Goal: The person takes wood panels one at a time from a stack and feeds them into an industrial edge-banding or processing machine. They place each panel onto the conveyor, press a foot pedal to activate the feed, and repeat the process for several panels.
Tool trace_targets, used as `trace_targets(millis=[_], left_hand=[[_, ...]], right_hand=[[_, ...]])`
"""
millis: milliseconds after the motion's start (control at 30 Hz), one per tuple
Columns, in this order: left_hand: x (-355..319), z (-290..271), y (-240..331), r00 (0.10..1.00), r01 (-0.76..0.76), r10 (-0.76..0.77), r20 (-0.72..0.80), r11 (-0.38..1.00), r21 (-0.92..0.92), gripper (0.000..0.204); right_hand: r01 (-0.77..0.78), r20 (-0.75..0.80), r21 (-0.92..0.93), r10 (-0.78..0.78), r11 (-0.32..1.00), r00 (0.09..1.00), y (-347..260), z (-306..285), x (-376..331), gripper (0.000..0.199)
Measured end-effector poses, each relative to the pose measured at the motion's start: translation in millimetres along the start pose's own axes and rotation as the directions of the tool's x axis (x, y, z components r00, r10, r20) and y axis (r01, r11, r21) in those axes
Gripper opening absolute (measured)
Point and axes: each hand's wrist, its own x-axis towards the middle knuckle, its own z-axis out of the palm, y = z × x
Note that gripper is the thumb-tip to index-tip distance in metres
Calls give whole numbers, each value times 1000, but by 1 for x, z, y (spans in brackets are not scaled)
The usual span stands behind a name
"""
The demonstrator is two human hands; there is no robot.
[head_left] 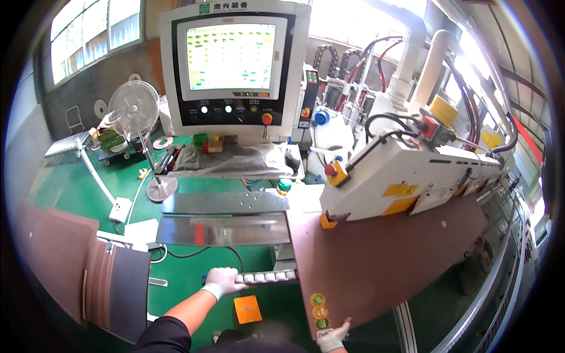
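Note:
My left hand (222,282), in a white glove, is closed around the left end of a narrow rail with white rollers (268,277). A blue tip of the rail shows just beyond the hand. My right hand (333,339), also gloved, grips the near edge of a large brown panel (382,259), its thumb raised beside the corner. The fingers of this hand are partly hidden. Round yellow and green stickers (318,309) lie on the panel next to it. The panel's far part runs under a long white machine (424,173).
A control screen (231,57) stands ahead, above a metal ledge (223,228). Brown panels (56,259) and a dark one (129,288) are stacked at left. An orange box (247,309) sits on the green floor near my feet. A fan (134,106) stands farther back.

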Motion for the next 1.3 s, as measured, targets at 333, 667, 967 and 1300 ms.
trace_targets(millis=[333,667,967,1300], left_hand=[[-6,15,-15,997,-52,53,-55,999,16,63],[-4,17,-10,1000,-16,14,-26,998,-64,61],[-139,52,-2,972,3,-50,-231,980,-200,65],[-479,237,-223,25,680,-992,123,-74,-729,43]], right_hand=[[299,-83,-255,-329,920,941,-136,-3,49,67],[760,241,-568,-819,316,521,-149,146,14,56],[723,681,-687,-412,-72,605,24,84,32,46],[749,511,21,651,-662,561,110,-51,153,34]])
